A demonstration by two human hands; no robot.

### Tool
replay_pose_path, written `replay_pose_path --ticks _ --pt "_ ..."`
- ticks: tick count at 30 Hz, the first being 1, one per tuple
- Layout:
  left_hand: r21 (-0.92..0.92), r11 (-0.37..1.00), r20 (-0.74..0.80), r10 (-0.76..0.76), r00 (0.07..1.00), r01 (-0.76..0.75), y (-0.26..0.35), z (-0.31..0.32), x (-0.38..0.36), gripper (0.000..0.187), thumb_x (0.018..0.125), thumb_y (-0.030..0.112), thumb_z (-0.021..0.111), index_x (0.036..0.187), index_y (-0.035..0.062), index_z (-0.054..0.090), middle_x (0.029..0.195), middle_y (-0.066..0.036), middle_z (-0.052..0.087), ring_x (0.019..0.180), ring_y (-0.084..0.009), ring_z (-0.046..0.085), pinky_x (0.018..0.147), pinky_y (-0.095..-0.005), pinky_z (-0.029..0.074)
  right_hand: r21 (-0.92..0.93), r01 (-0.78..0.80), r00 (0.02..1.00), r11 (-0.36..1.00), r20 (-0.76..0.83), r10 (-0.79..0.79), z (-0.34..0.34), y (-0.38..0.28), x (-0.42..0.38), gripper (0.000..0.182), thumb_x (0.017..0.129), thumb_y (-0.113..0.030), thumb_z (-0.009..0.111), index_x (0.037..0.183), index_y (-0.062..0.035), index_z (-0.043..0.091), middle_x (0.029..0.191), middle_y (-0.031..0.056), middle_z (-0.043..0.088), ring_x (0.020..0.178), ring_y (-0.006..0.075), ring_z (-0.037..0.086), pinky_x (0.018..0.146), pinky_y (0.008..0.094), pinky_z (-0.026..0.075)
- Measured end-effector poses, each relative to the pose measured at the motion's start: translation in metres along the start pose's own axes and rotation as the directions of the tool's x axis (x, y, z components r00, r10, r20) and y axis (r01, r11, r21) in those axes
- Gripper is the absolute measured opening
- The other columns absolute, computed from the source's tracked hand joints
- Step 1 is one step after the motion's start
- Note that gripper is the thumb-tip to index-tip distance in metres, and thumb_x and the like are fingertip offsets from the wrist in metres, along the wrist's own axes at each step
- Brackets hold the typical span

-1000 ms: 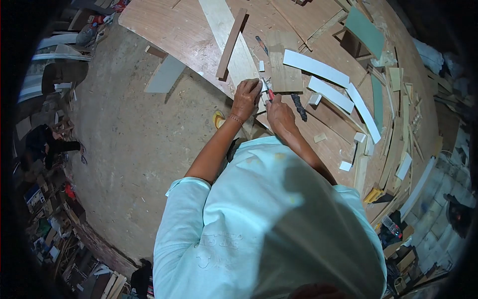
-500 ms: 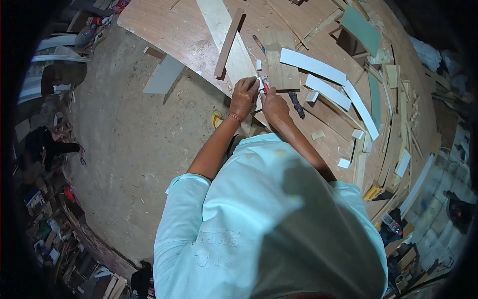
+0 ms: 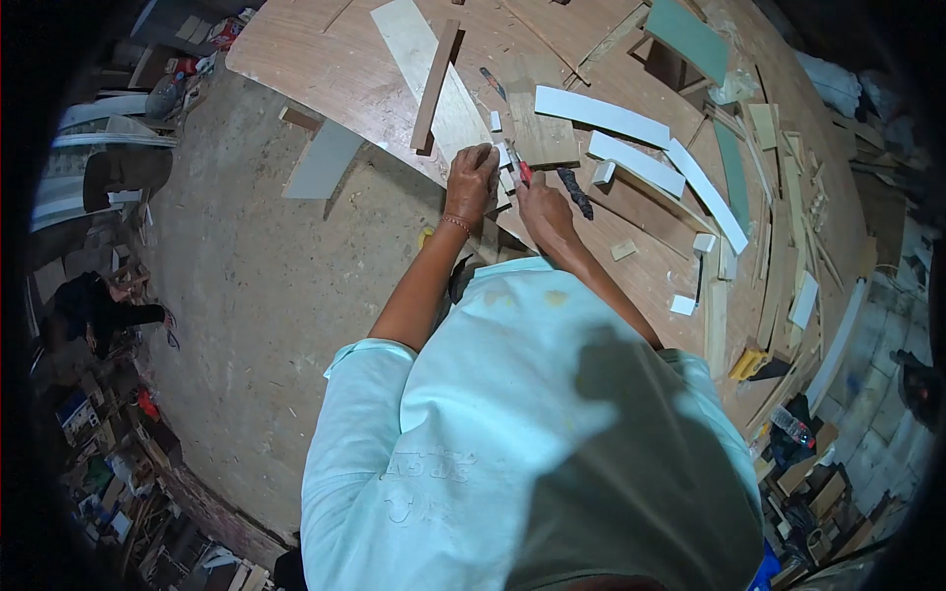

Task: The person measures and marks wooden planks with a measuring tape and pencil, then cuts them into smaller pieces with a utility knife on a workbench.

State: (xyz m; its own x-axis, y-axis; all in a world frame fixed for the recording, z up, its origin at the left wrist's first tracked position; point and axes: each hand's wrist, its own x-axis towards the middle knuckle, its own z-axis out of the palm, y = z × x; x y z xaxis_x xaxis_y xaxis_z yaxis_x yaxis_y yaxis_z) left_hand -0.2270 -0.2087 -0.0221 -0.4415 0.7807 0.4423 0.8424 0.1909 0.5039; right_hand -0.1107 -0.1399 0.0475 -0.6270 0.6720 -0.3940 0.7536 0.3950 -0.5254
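Observation:
My right hand [image 3: 543,205] is closed around a red-handled tool [image 3: 521,169], whose metal end points up and left. Close beside it, my left hand [image 3: 472,181] has its fingers bent together at the end of a pale board [image 3: 434,79]; whatever they grip is too small to make out. A small white block [image 3: 502,155] sits between the hands, and another white piece [image 3: 496,121] lies just above. A brown wooden strip [image 3: 438,89] rests across the pale board. Right of my right hand lies a dark, wrapped-looking object [image 3: 574,193].
Curved white strips [image 3: 603,116] and a green panel [image 3: 687,39] lie on the wooden table [image 3: 325,49]. Offcuts line its right side, near a yellow-handled saw [image 3: 750,363]. A grey panel [image 3: 323,160] juts out below the left edge. Scraps clutter the floor's far left.
The view has shifted slightly, so the table items appear further left. My hands have moved a little apart, and the white block and the tool's metal end now show more between them.

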Motion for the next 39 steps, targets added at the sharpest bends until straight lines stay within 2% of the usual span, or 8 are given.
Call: replay_pose_path --ticks 13,17,19,23,31,39 --pt "0.034 0.999 0.072 -0.03 0.997 0.028 0.003 -0.007 0.001 0.037 0.063 0.002 0.057 0.099 0.0081 0.057 0.1 -0.009 0.053 0.09 -0.0245 0.049 0.078 -0.0321 0.042 -0.077 0.039 0.999 0.996 0.011 -0.039 0.007 -0.005 -0.001 0.03 0.084 -0.026 0.041 0.089 0.0032 0.041 0.07 0.027 0.055 0.07 0.0419 0.055 0.061 0.0484 0.043" --pt "0.026 0.999 0.068 -0.036 0.997 0.035 0.003 -0.004 0.002 0.037 0.063 0.002 0.057 0.099 0.0078 0.056 0.1 -0.009 0.052 0.089 -0.0245 0.049 0.078 -0.0323 0.042 -0.079 0.036 0.999 0.996 0.014 -0.035 0.01 -0.003 0.0 0.033 0.084 -0.029 0.039 0.09 0.0037 0.04 0.069 0.0276 0.055 0.068 0.0419 0.055 0.061 0.0474 0.042" --pt "0.011 1.0 0.048 -0.007 0.999 0.007 0.003 -0.005 0.003 0.03 0.066 0.005 0.055 0.096 0.005 0.055 0.096 -0.011 0.052 0.088 -0.0265 0.049 0.076 -0.0339 0.041 -0.069 0.049 0.999 0.996 0.012 -0.048 0.01 -0.003 0.0 0.034 0.084 -0.029 0.039 0.089 0.0041 0.04 0.069 0.0278 0.055 0.068 0.042 0.055 0.06 0.0471 0.042" --pt "0.026 1.0 0.086 -0.013 0.996 0.011 0.004 -0.009 0.004 0.029 0.066 0.005 0.054 0.096 0.0052 0.055 0.096 -0.011 0.052 0.088 -0.0265 0.049 0.076 -0.0341 0.041 -0.067 0.052 0.999 0.996 -0.001 -0.052 0.012 -0.004 0.0 0.034 0.083 -0.029 0.04 0.089 0.0043 0.04 0.068 0.0276 0.055 0.068 0.0414 0.055 0.059 0.0471 0.043" --pt "-0.05 0.999 0.034 -0.015 0.999 0.017 0.001 -0.004 0.003 0.031 0.063 0.005 0.057 0.094 0.002 0.054 0.095 -0.011 0.052 0.087 -0.027 0.049 0.076 -0.0344 0.041 -0.097 0.028 0.999 0.995 0.036 -0.024 0.007 -0.015 0.006 0.031 0.083 -0.027 0.041 0.088 0.0044 0.04 0.068 0.0276 0.055 0.068 0.0405 0.056 0.06 0.0475 0.043" --pt "-0.055 0.998 0.019 -0.031 0.999 0.032 0.001 -0.005 0.004 0.036 0.06 0.0 0.059 0.096 0.0041 0.056 0.097 -0.01 0.054 0.086 -0.0268 0.051 0.073 -0.0328 0.043 -0.115 -0.028 0.997 0.993 0.075 0.036 0.006 -0.028 0.02 0.029 0.082 -0.023 0.041 0.089 0.0043 0.04 0.076 0.0268 0.056 0.072 0.0397 0.056 0.064 0.0459 0.045"
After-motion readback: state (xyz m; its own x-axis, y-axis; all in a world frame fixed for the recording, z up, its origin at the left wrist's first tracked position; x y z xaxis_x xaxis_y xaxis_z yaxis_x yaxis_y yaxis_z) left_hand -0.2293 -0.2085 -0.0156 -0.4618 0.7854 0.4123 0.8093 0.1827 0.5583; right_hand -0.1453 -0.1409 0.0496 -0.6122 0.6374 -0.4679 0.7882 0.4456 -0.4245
